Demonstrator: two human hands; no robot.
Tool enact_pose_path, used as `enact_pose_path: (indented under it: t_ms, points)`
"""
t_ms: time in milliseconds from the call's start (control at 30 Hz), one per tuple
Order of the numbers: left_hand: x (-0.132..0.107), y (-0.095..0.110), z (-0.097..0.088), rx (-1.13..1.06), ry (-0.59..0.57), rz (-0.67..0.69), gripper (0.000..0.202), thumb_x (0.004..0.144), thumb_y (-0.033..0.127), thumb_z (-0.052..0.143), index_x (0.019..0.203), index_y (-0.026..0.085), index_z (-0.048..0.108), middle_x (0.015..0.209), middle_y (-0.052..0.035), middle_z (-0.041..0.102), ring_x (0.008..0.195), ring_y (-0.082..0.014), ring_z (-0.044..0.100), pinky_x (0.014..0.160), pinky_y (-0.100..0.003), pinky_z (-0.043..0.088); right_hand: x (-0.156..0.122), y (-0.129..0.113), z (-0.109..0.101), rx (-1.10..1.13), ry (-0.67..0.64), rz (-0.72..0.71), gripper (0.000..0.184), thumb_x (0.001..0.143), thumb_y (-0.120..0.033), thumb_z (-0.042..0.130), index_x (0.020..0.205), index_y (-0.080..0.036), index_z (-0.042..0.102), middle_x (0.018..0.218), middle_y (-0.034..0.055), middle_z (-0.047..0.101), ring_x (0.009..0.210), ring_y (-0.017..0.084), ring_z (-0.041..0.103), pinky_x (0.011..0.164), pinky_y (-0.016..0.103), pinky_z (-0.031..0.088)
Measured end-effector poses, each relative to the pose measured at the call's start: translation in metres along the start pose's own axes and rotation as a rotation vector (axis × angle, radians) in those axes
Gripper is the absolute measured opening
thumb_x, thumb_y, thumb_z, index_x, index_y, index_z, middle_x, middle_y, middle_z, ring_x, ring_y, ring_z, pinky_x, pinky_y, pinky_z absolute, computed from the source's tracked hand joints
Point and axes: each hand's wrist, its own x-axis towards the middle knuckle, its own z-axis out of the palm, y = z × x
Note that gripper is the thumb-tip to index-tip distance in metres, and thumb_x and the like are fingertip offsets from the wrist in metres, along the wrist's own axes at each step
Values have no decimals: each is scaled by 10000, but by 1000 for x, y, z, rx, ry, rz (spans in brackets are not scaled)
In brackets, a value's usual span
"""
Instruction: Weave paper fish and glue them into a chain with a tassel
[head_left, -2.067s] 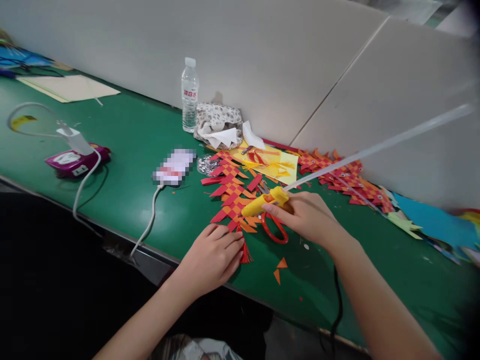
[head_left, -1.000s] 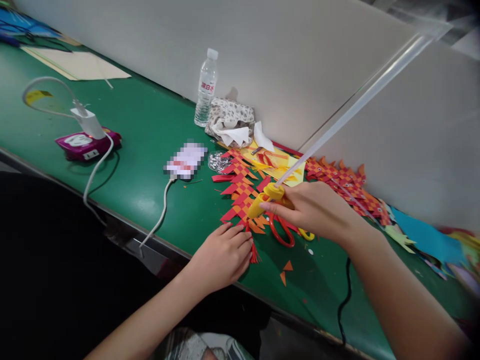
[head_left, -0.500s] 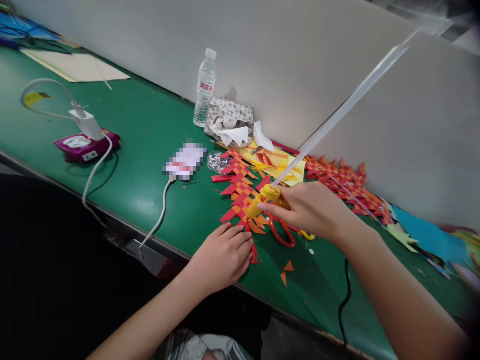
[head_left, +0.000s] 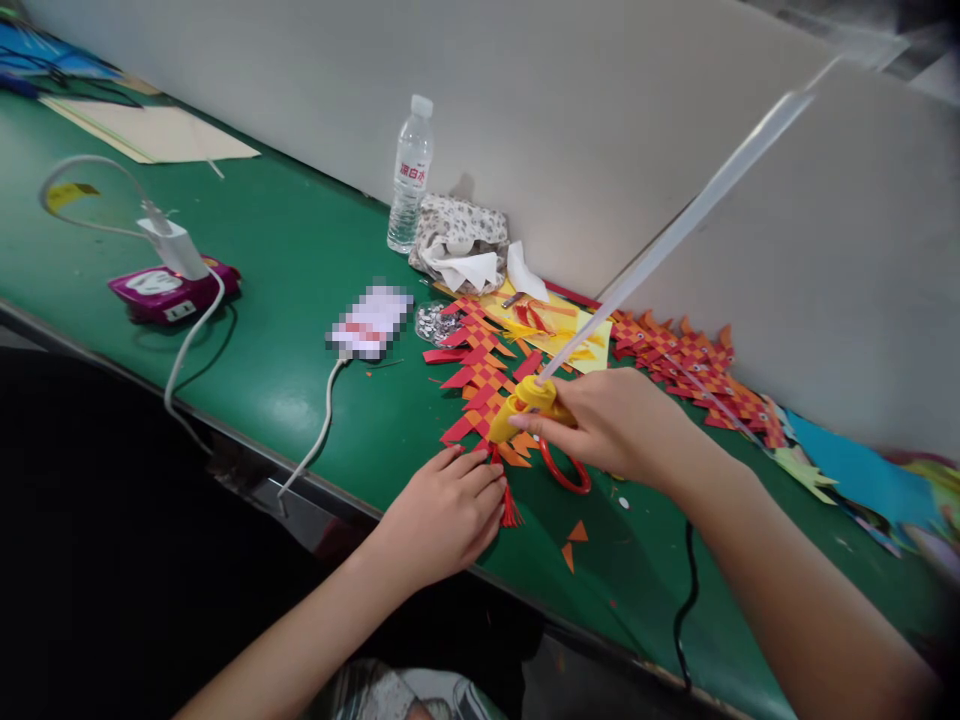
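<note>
My right hand (head_left: 622, 425) is wrapped around a yellow hot glue gun (head_left: 514, 415), whose nozzle points down at the lower end of a woven red-and-orange paper piece (head_left: 484, 380). A long translucent glue stick (head_left: 660, 245) juts up and right from the gun's back. At that same end of the paper, my left hand (head_left: 450, 515) grips it with fingers curled over the edge. A red tassel (head_left: 511, 508) hangs out beside those fingers. The nozzle tip's exact contact with the paper is hard to see. Red-handled scissors (head_left: 576, 482) lie partly under my right hand.
Behind stand a water bottle (head_left: 412, 170) and a tissue pack (head_left: 461, 235). A tub of small shiny pieces (head_left: 436, 325) sits near a blurred-out phone (head_left: 373, 322) on a cable. More woven paper pieces (head_left: 675, 360) lie right. A purple power strip (head_left: 176, 292) is left; orange scraps (head_left: 577, 532) lie in front.
My right hand has shifted slightly left and down with the glue gun, bringing its nozzle a little nearer my left fingers. My left hand stays in place.
</note>
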Motion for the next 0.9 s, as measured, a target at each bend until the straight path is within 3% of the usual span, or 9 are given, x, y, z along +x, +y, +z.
enact_pose_path:
  t_ms: [667, 900]
  points:
    - [0, 1, 0, -13, 6, -5, 323, 907, 280, 362, 1138, 167, 558, 1149, -30, 628, 1144, -216, 499, 964, -395, 369, -8, -2, 2, 2, 26, 16, 600, 854, -612, 262, 736, -133, 603, 516, 74, 590, 443, 163, 496, 470, 261, 148]
    - [-1, 1, -1, -18, 14, -13, 330, 914, 276, 346, 1141, 170, 560, 1146, -32, 632, 1143, -216, 505, 958, -392, 375, -23, 5, 12, 112, 54, 140, 576, 843, -617, 293, 644, -155, 574, 467, 41, 540, 433, 146, 472, 470, 251, 176]
